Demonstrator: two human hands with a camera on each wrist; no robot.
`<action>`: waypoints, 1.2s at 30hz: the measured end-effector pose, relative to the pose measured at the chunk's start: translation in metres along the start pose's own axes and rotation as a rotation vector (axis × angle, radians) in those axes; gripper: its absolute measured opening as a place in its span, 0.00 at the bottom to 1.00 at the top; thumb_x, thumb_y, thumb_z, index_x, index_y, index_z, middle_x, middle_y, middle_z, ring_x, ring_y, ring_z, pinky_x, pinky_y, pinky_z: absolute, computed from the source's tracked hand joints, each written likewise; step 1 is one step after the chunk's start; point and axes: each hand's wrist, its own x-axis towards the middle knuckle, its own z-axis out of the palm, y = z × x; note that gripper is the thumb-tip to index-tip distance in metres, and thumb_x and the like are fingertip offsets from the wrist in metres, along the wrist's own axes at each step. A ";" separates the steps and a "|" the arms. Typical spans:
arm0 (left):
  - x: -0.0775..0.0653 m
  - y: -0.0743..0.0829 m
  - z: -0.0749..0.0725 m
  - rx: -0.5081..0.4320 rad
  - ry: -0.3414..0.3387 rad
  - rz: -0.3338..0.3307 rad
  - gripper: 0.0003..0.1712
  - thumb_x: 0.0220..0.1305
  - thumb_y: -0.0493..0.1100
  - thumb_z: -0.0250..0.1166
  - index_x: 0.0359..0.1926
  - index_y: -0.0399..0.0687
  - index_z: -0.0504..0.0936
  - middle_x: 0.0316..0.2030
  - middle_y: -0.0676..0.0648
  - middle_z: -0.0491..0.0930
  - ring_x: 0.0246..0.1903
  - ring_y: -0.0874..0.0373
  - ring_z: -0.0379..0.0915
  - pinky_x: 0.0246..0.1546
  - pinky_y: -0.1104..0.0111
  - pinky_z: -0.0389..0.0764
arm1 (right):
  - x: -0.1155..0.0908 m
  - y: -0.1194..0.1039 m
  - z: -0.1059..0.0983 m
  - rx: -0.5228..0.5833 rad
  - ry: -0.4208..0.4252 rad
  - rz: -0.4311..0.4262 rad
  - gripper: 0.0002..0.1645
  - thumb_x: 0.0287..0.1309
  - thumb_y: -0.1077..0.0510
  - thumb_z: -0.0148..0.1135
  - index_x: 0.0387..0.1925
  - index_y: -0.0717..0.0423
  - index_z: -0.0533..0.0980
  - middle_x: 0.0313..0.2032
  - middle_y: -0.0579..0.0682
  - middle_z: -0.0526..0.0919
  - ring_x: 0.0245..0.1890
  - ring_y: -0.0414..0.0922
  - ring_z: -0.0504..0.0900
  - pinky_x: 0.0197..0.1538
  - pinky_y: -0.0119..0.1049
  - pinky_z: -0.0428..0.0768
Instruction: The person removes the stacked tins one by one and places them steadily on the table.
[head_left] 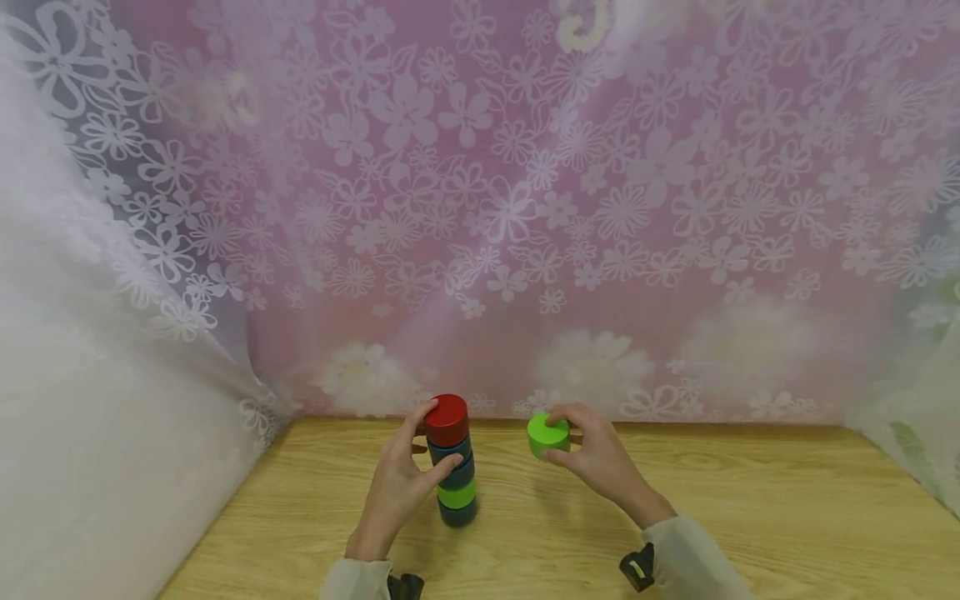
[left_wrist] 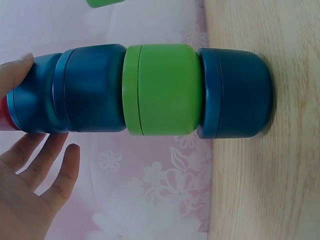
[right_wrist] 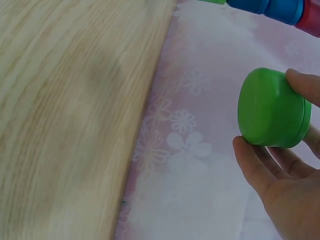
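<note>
A column of small round lidded tins stands on the table left of centre in the head view. From the bottom up it runs blue tin [left_wrist: 240, 93], green tin [left_wrist: 162, 90], two more blue tins [left_wrist: 95, 89], and a red tin [head_left: 447, 419] on top. My left hand [head_left: 397, 487] grips the upper part of the stack, thumb against a blue tin and a forefinger up at the red one. To the right, my right hand [head_left: 603, 462] holds another green tin [right_wrist: 270, 107] between thumb and fingers, raised above the tabletop.
The wooden table [head_left: 750, 500] ends at a back edge just behind the stack. A pink flowered cloth [head_left: 525, 208] hangs behind it, and a pale sheet [head_left: 112, 400] hangs along the left side. Dark wrist mounts [head_left: 637, 568] sit at both cuffs.
</note>
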 end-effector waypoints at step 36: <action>0.003 0.001 -0.001 0.017 -0.020 -0.005 0.46 0.53 0.34 0.80 0.71 0.48 0.68 0.52 0.43 0.83 0.47 0.49 0.80 0.40 0.61 0.83 | -0.013 0.033 0.009 -0.136 -0.349 0.141 0.19 0.42 0.68 0.79 0.34 0.62 0.77 0.39 0.53 0.79 0.36 0.45 0.75 0.36 0.33 0.77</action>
